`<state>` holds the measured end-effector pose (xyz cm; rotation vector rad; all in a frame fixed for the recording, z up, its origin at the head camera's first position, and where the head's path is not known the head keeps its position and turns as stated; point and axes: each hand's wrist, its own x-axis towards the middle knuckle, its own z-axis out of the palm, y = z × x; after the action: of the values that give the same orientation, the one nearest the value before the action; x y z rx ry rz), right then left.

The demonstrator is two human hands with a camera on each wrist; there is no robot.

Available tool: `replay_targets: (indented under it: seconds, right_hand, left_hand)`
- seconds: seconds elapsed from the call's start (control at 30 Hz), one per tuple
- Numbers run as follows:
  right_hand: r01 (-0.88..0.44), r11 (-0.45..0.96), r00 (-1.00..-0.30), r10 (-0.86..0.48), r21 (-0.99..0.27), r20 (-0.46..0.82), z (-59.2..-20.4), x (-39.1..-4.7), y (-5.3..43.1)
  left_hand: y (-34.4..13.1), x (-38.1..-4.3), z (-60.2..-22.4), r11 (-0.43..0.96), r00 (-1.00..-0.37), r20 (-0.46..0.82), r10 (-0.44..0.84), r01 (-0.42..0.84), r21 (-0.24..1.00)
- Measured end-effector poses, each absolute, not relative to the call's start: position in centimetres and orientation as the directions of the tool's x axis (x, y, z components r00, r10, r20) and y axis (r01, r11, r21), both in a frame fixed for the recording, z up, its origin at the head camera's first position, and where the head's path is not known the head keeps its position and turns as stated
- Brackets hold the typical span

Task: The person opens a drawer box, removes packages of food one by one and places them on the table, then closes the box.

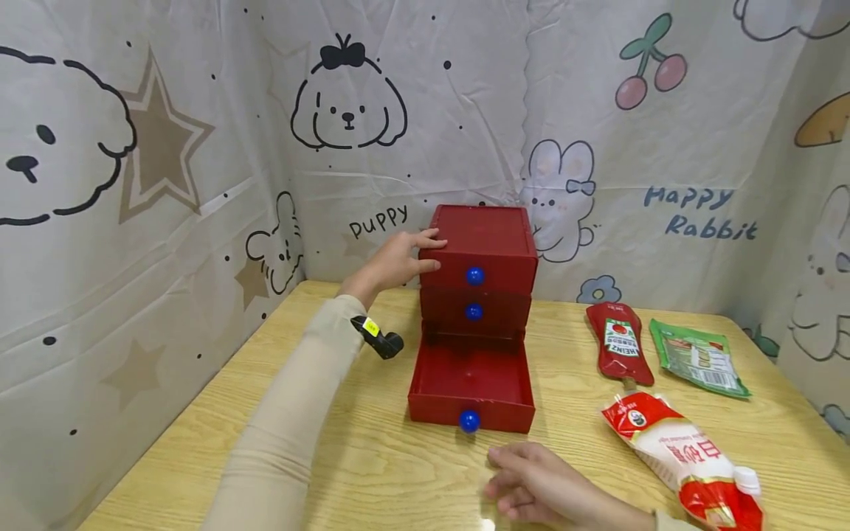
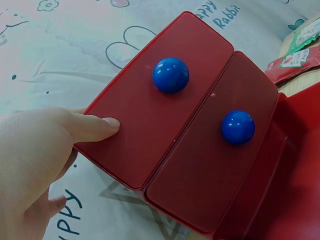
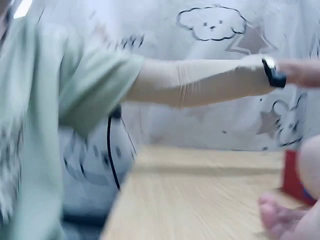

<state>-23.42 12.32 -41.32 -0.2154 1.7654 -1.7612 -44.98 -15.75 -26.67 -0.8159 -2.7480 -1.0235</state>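
Note:
A red three-drawer cabinet [image 1: 483,230] stands near the back of the table, its bottom drawer [image 1: 468,372] pulled out and bare inside. The two upper drawers are closed, each with a round blue knob [image 2: 170,75]. My left hand [image 1: 398,258] grips the cabinet's upper left corner, fingers over the top and thumb [image 2: 102,128] on the top drawer's front. In front of the pulled-out drawer, just below its blue knob [image 1: 469,421], my right hand [image 1: 534,483] hovers with loosely bent fingers and nothing in it.
To the right lie a red Heinz ketchup pouch [image 1: 620,343], a green packet [image 1: 700,359] and a red-and-white sugar bag [image 1: 687,450] with a white cap. A printed cloth [image 1: 412,169] hangs behind the wooden table [image 1: 372,457] and along its sides.

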Motion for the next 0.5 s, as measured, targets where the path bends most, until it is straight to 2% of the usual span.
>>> replay_targets:
  seconds: [0.07,0.17,0.3,0.5]
  right_hand:
    - [0.450,-0.088,-0.799,-0.484,-0.889,-0.357,-42.0,-23.9,10.2]
    - [0.444,-0.241,-0.858,-0.390,-0.863,-0.333,-42.4,-25.0,8.1]
    - [0.367,-0.279,-0.916,-0.273,-0.888,-0.293,-42.4,-26.5,6.4]
    - [0.287,-0.270,-0.955,-0.153,-0.919,-0.253,-42.4,-28.9,5.2]
  left_hand:
    - [-15.8,-45.0,-26.7,0.632,-0.849,0.275,0.452,0.522,0.573]
    - [-15.8,-45.0,-26.7,0.634,-0.847,0.276,0.454,0.524,0.569]
    - [-15.9,-45.0,-26.6,0.634,-0.850,0.269,0.453,0.520,0.573]
    - [-16.0,-45.1,-26.8,0.634,-0.846,0.278,0.454,0.526,0.567]
